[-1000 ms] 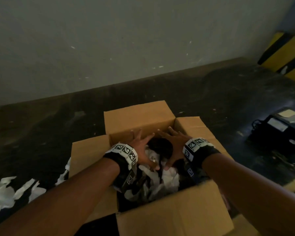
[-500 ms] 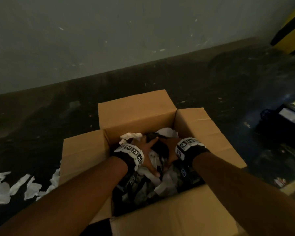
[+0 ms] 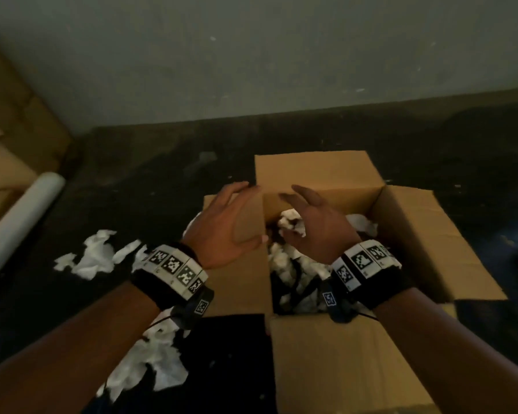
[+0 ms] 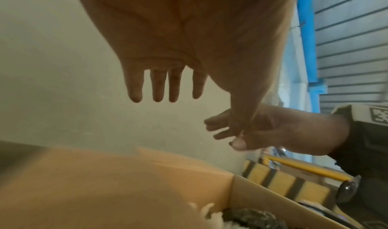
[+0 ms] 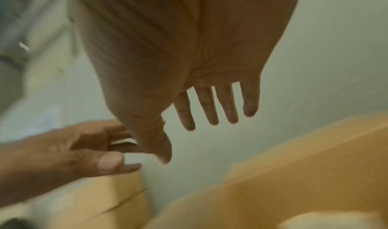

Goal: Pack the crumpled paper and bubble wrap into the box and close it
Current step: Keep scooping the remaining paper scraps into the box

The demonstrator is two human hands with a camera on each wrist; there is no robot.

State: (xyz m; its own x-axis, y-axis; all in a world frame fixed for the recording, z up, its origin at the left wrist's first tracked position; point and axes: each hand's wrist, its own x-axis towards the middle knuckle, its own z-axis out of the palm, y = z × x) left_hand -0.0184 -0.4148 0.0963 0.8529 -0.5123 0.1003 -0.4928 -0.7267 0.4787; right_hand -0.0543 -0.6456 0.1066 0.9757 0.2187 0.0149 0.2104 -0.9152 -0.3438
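Note:
A brown cardboard box (image 3: 413, 234) stands on the dark floor with all its flaps spread outward. Inside lies white crumpled paper (image 3: 290, 225) mixed with dark material. My left hand (image 3: 231, 225) hovers over the box's left flap, fingers straight and empty. My right hand (image 3: 314, 222) hovers over the box's opening, fingers straight, holding nothing. Both wrist views show an open palm with spread fingers (image 4: 166, 86) (image 5: 212, 106) above the cardboard. More crumpled paper (image 3: 93, 258) lies on the floor left of the box, and another heap (image 3: 153, 363) under my left forearm.
A white roll (image 3: 18, 222) lies at the far left beside stacked cardboard (image 3: 9, 138). A pale wall (image 3: 251, 55) stands behind the box. Yellow and black striped barriers (image 4: 293, 181) show in the left wrist view.
Both hands have lifted out of the box, where they were pressing the paper down, and now hover above it. My view has swung left.

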